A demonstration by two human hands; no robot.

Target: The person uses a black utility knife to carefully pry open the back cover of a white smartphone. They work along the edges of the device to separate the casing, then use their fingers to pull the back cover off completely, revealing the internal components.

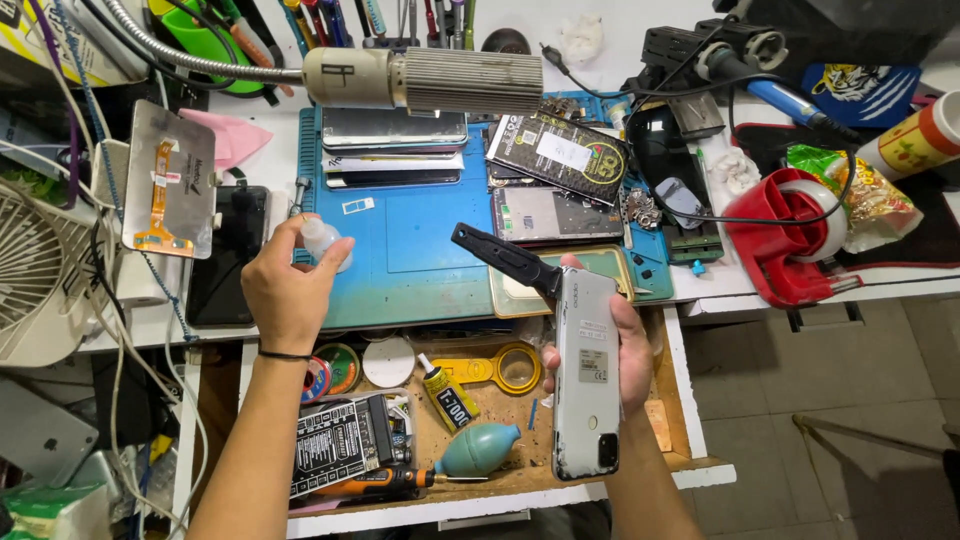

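My right hand (630, 350) grips a silver-backed phone (586, 375) held upright over the open drawer, camera end toward me, together with a black-handled tool (500, 256) that sticks out up-left past the phone's top. My left hand (290, 285) is closed around a small clear plastic bottle (325, 240) at the left edge of the blue work mat (410, 260).
Stacked phones (395, 145), a phone battery (560, 150) and a bare screen panel (545, 212) lie on the mat. A lamp head (420, 80) hangs over it. The drawer (500, 420) holds a glue tube, air blower (478, 448), screwdriver and magnifier. A red tape dispenser (780, 240) stands right, a fan (30, 270) left.
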